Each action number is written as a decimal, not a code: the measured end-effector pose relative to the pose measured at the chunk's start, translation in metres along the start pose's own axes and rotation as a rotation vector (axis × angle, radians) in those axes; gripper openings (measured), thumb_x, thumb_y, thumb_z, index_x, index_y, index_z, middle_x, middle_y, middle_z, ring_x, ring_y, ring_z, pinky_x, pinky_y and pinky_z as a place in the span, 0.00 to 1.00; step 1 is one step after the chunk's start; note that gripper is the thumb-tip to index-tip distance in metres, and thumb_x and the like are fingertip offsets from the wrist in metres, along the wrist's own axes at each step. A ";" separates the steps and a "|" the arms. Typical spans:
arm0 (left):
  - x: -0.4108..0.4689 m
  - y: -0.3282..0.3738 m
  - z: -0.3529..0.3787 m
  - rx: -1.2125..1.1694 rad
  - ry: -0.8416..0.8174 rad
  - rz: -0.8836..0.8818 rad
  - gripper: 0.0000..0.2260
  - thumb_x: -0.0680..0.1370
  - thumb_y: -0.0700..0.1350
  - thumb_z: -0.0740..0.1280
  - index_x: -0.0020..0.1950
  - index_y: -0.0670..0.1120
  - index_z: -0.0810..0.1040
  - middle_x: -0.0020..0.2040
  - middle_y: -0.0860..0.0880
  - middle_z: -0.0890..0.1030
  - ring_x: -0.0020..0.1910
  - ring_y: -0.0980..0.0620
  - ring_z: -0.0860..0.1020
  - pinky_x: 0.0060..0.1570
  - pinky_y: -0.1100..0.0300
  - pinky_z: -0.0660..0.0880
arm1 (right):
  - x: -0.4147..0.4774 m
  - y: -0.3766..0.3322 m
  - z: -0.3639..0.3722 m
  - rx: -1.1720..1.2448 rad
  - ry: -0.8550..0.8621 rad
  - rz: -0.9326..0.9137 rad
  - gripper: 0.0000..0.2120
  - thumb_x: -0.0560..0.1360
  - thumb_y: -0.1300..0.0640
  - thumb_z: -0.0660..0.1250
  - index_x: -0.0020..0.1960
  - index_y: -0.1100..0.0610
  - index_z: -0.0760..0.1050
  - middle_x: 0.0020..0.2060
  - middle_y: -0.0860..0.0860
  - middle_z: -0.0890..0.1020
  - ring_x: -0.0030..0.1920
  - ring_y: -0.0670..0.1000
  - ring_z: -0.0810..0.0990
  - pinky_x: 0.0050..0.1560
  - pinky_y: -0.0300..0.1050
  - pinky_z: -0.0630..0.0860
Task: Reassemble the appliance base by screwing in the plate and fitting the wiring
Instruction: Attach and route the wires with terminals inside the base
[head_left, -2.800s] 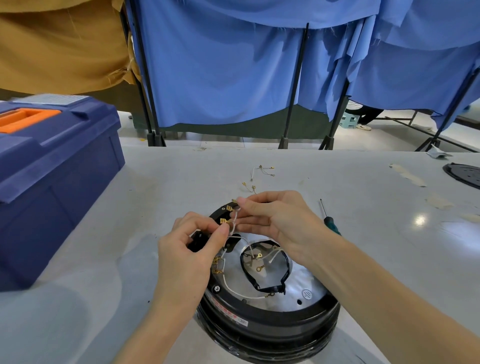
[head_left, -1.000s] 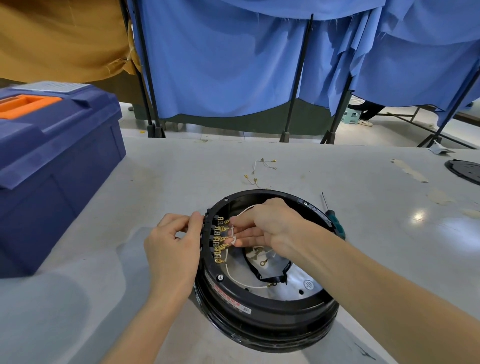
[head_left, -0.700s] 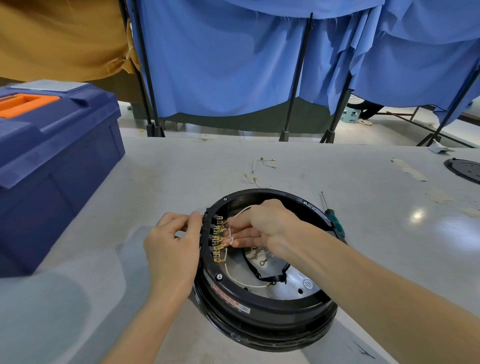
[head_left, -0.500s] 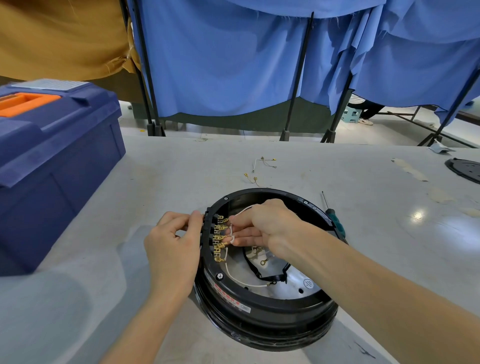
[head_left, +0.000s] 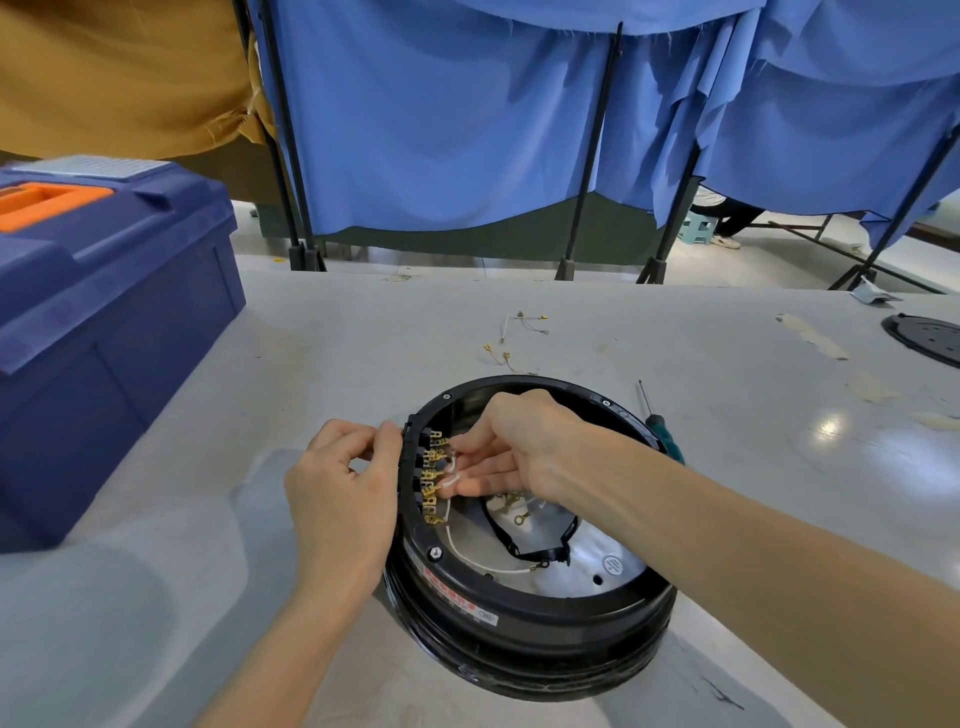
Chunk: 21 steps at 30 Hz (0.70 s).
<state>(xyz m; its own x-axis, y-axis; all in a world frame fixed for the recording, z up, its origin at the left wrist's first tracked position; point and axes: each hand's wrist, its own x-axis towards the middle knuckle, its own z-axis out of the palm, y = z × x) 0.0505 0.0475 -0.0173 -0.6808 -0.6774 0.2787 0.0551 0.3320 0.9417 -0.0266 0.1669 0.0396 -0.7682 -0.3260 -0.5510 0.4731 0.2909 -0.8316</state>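
Block (head_left: 415, 460) now seated at base (head_left: 519, 623) rim, my left hand (head_left: 337, 483) gripping it; right hand (head_left: 524, 447) pinches wire (head_left: 452, 463) on: wiring underway.

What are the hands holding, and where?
The left hand grips the black base at its left rim; the right hand pinches a white wire beside the brass terminals.

Black appliance base (head_left: 519, 649), white wires (head_left: 470, 562), navy toolbox (head_left: 114, 322), blue curtains (head_left: 441, 130)

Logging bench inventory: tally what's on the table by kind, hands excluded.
Toolbox: 1
Appliance base: 1
Screwdriver: 1
Loose wire clusters: 2
Black disc at the right edge: 1
Total: 6
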 end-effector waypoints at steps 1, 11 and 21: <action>0.000 0.000 0.000 0.004 0.003 0.006 0.13 0.77 0.43 0.68 0.31 0.49 0.81 0.37 0.53 0.80 0.38 0.61 0.76 0.35 0.70 0.67 | 0.000 0.000 0.001 -0.011 -0.001 0.006 0.03 0.73 0.74 0.64 0.43 0.70 0.76 0.25 0.61 0.80 0.25 0.60 0.82 0.22 0.39 0.76; 0.001 -0.003 0.002 -0.005 -0.010 0.014 0.14 0.77 0.44 0.68 0.30 0.46 0.80 0.37 0.53 0.78 0.37 0.58 0.75 0.34 0.69 0.66 | 0.001 -0.005 0.008 -0.102 0.016 0.027 0.10 0.77 0.73 0.60 0.37 0.68 0.72 0.20 0.59 0.76 0.18 0.54 0.77 0.16 0.33 0.68; 0.001 -0.001 0.002 -0.030 -0.032 0.023 0.16 0.77 0.42 0.68 0.29 0.42 0.78 0.37 0.50 0.76 0.36 0.47 0.74 0.38 0.52 0.68 | 0.006 -0.010 0.014 -0.204 0.078 0.048 0.13 0.77 0.73 0.58 0.34 0.67 0.70 0.21 0.58 0.75 0.12 0.48 0.66 0.17 0.29 0.60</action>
<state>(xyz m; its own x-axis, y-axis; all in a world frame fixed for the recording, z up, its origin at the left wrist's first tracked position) 0.0485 0.0478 -0.0185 -0.7020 -0.6485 0.2943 0.0927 0.3266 0.9406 -0.0299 0.1491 0.0431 -0.7818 -0.2393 -0.5758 0.4185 0.4832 -0.7690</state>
